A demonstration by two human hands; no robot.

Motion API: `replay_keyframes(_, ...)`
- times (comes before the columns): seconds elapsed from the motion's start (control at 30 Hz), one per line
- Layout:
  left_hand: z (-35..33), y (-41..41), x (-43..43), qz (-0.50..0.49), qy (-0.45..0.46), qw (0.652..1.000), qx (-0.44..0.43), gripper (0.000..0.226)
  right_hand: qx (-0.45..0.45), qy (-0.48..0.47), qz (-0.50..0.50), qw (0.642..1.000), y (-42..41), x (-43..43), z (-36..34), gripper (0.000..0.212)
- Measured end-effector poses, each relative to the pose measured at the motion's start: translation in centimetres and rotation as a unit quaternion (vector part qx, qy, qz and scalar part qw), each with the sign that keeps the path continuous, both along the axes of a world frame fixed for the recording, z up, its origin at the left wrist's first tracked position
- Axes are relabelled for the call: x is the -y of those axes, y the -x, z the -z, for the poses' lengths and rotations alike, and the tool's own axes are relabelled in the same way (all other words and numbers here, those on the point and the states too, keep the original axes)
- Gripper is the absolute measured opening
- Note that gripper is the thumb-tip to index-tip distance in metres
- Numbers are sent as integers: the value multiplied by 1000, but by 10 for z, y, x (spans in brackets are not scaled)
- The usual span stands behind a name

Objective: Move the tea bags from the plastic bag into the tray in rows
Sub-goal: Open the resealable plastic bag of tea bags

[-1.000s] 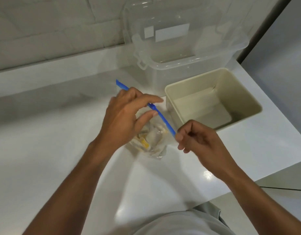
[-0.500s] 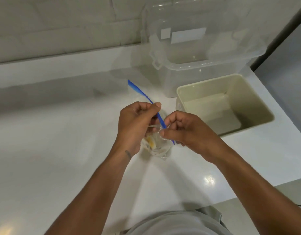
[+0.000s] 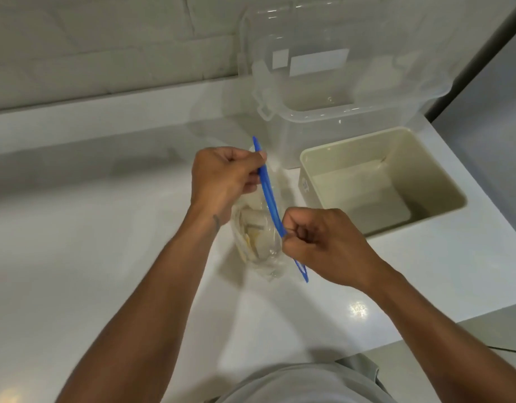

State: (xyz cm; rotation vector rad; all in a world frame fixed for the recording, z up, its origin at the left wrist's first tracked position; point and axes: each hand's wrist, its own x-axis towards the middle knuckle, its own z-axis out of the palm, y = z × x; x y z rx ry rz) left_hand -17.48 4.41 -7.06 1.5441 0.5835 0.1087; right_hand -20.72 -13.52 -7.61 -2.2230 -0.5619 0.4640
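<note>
A clear plastic bag (image 3: 262,251) with a blue zip strip (image 3: 270,199) hangs above the white counter, holding several pale and yellow tea bags (image 3: 254,237). My left hand (image 3: 222,178) pinches the far side of the zip strip near its top end. My right hand (image 3: 323,242) pinches the near side of the strip lower down. The two sides of the strip look slightly parted between the hands. The beige tray (image 3: 309,167) stands to the right of the bag, with nothing inside it.
A clear plastic storage box (image 3: 309,120) with its lid raised stands behind the tray against the tiled wall. The counter's edge (image 3: 483,315) drops off at the right, close to the tray.
Both hands have moved apart along the blue strip, the left up toward its far end and the right down toward me. The strip's sides have begun to part.
</note>
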Motion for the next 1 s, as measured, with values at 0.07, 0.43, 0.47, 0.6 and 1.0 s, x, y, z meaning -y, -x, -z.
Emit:
replay_keyframes(0.07, 1, -9, -5, -13, 5, 1000, 4, 15, -35, -16, -34, 999, 3, 4, -2, 24)
replay_keyframes(0.43, 5, 17, 20, 62, 53, 996, -22, 34, -69, -95, 149, 982, -16, -8, 10, 45)
replay_keyframes(0.47, 7, 22, 21, 69, 55, 996, -29, 32, -83, -108, 165, 977, -20, -11, 11, 42)
replay_keyframes(0.6, 14, 32, 20, 83, 93, 992, -33, 20, -195, -211, 166, 943, -30, -17, 10, 29)
replay_keyframes(1.0, 33, 20, -14, 69, 471, 875, -91, 21, -525, -499, 314, 614, -62, -3, 13, 15)
